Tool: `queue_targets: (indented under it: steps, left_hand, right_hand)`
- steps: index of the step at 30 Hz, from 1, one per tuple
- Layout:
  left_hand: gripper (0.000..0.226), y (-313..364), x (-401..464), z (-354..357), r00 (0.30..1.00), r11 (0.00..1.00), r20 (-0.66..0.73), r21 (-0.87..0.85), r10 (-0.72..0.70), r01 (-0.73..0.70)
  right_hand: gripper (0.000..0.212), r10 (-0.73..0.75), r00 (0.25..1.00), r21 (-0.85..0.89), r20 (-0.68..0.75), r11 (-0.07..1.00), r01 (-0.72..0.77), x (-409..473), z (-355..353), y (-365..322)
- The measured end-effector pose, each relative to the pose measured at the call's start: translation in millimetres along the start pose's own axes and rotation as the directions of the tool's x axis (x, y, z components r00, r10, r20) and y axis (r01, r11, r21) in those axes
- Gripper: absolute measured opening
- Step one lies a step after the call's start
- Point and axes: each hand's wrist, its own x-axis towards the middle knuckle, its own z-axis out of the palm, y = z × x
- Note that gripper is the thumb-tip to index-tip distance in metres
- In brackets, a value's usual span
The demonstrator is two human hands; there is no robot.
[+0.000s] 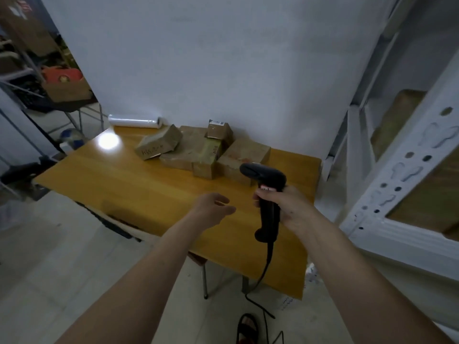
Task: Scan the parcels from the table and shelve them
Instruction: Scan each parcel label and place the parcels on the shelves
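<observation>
Several brown cardboard parcels (198,150) lie bunched at the far side of the wooden table (111,180), against the white wall. One tilted parcel (159,142) on the left has handwriting on its side. A small box (219,131) with a label sits on top of the pile. My right hand (285,204) grips the handle of a black barcode scanner (267,192), its head pointing left toward the parcels and its cable hanging to the floor. My left hand (213,207) hovers over the table with relaxed fingers, holding nothing.
A white metal shelving rack (402,170) stands at the right with brown parcels on its shelves. A roll of clear film (135,121) lies at the table's back left corner. Cluttered racks and boxes (64,88) fill the left background. A sandalled foot (247,328) shows below.
</observation>
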Motion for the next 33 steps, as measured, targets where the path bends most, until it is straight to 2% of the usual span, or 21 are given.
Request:
queue_targets:
  steps: [7, 11, 14, 22, 29, 33]
  left_hand:
    - [0.044, 17, 97, -3, 0.999, 0.993, 0.048, 0.117, 0.008, -0.013]
    - [0.048, 12, 135, -7, 0.997, 0.974, 0.064, 0.228, -0.031, 0.016]
    - [0.051, 11, 164, -11, 0.996, 0.965, 0.064, 0.257, -0.059, 0.041]
    - [0.068, 25, 259, -18, 0.994, 0.885, 0.098, 0.465, -0.041, -0.009]
    - [0.076, 23, 329, -20, 0.992, 0.895, 0.119, 0.438, 0.031, -0.08]
    - [0.08, 25, 364, -17, 0.992, 0.883, 0.065, 0.453, 0.109, -0.127]
  right_hand:
    - [0.014, 0.077, 0.997, 0.132, -0.023, 0.988, -0.073, 78, -4, -34]
    - [0.016, 0.11, 0.993, 0.174, -0.051, 0.98, -0.1, 120, 4, -45]
    - [0.01, 0.162, 0.983, 0.225, -0.082, 0.964, -0.14, 150, 12, -50]
    - [0.007, 0.279, 0.921, 0.365, -0.272, 0.915, -0.169, 231, 10, -53]
    - [0.013, 0.389, 0.837, 0.377, -0.385, 0.894, -0.243, 288, -2, -31]
    - [0.017, 0.412, 0.8, 0.36, -0.436, 0.895, -0.265, 314, -2, -24]
